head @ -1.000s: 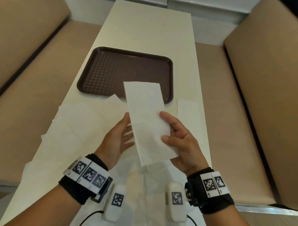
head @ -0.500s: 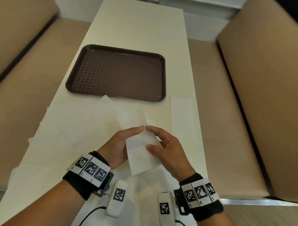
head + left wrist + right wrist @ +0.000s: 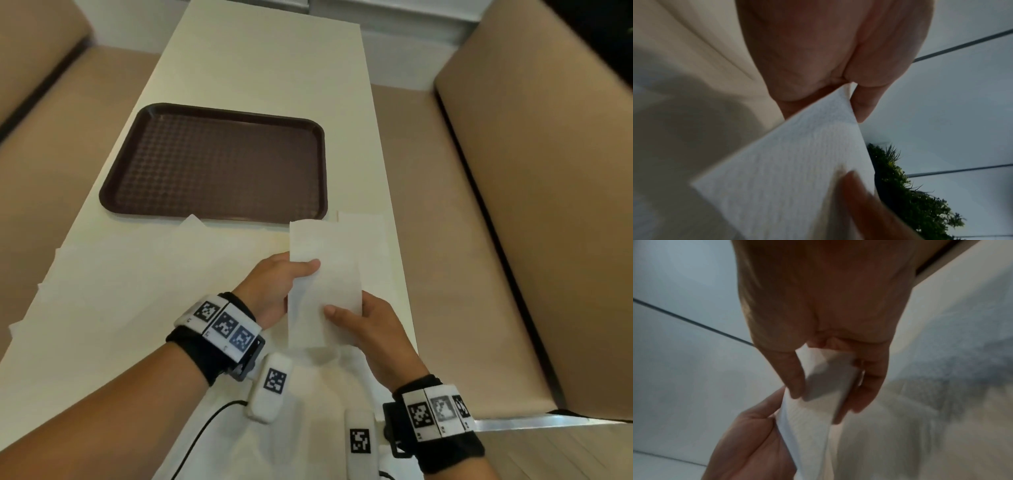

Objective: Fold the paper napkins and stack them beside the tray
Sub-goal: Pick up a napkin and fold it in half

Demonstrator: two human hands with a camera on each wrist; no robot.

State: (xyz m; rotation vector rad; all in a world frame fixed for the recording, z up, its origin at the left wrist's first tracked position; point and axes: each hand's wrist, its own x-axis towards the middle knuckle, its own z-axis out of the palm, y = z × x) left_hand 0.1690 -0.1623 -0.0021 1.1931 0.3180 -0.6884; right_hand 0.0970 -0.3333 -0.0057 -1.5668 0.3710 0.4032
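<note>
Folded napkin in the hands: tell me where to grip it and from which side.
Grip the folded napkin by its long edges, as the left hand and right hand do now, thumb on top, fingers beneath. It is a thin, limp strip; opposite-side pinches probably keep the layers aligned.

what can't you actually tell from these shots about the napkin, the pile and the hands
- Folded napkin: layer count unreadable; head view shows one flat face, wrist views are blurred.
- Stack by the tray: the pile is partly behind the held napkin, its count unclear.
- Left hand, right hand: fingers under the paper are hidden.
- Loose napkins: pale on the pale table, edges too faint to count.
</note>
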